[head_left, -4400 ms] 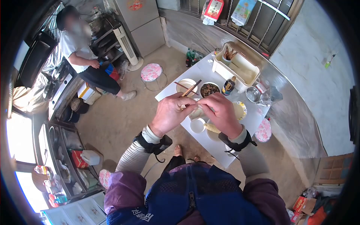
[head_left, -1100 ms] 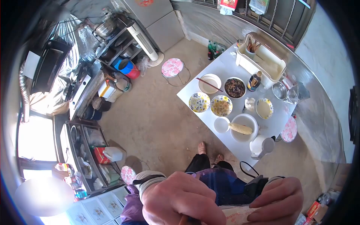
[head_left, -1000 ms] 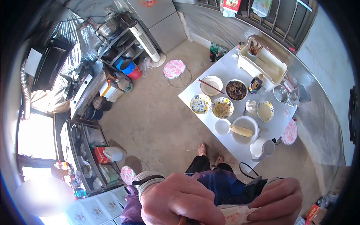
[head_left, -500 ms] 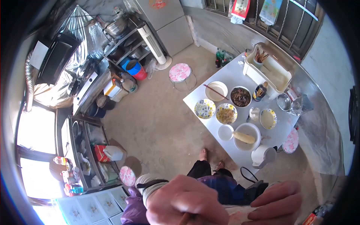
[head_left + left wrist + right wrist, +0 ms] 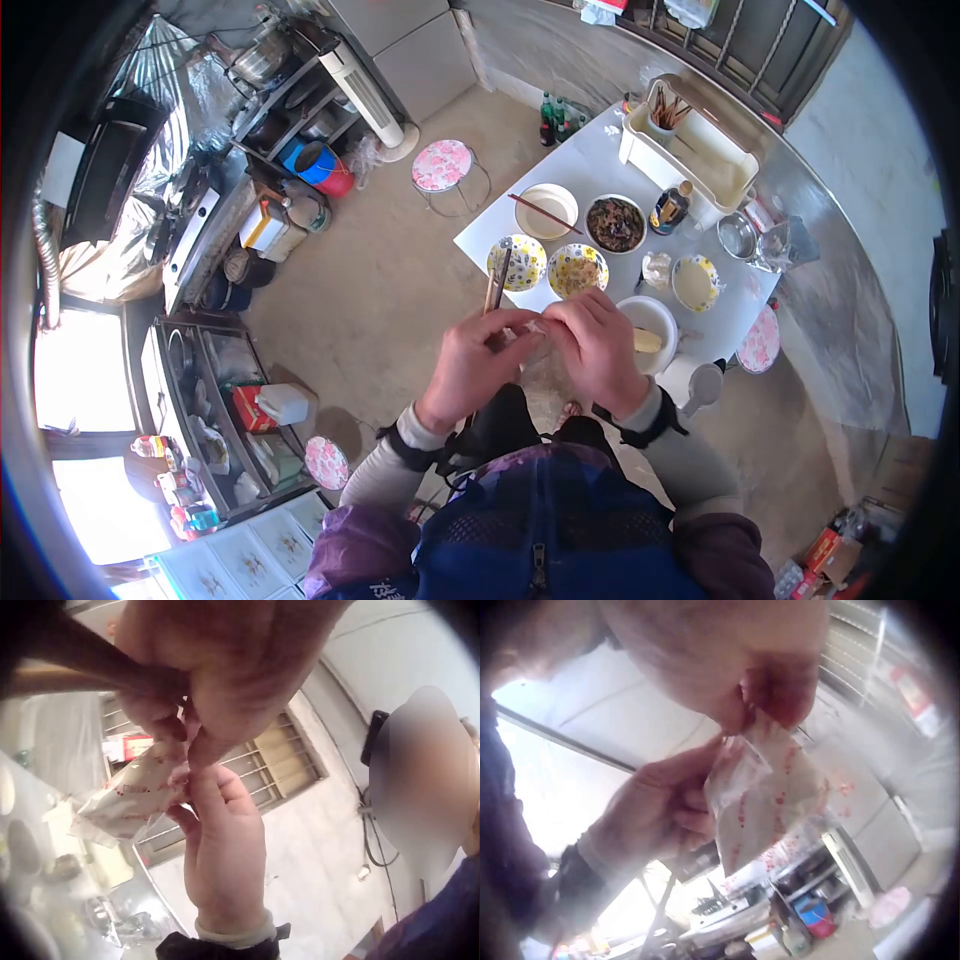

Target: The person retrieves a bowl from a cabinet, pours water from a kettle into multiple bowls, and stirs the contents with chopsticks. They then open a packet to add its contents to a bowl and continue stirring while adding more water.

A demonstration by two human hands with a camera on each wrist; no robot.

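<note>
A white plastic packet with red print is pinched between both hands, mostly hidden by the fingers in the head view. My left hand grips a pair of chopsticks, which point away from me, and pinches the packet's edge with thumb and finger. Close beside it, my right hand pinches the same edge, fingertips nearly meeting the left ones. In the left wrist view the packet hangs out flat from the fingers. Two yellow-patterned bowls stand on the table just beyond the hands.
On the white table are a bowl of dark food, a dark bottle, a cream bin, a white basin partly behind my right hand, and a white jug. A pink-topped stool stands beyond the table.
Both hands have moved from close below the camera, at the frame's bottom, forward to the table's near edge. The packet and chopsticks have come along. The head view has shifted slightly.
</note>
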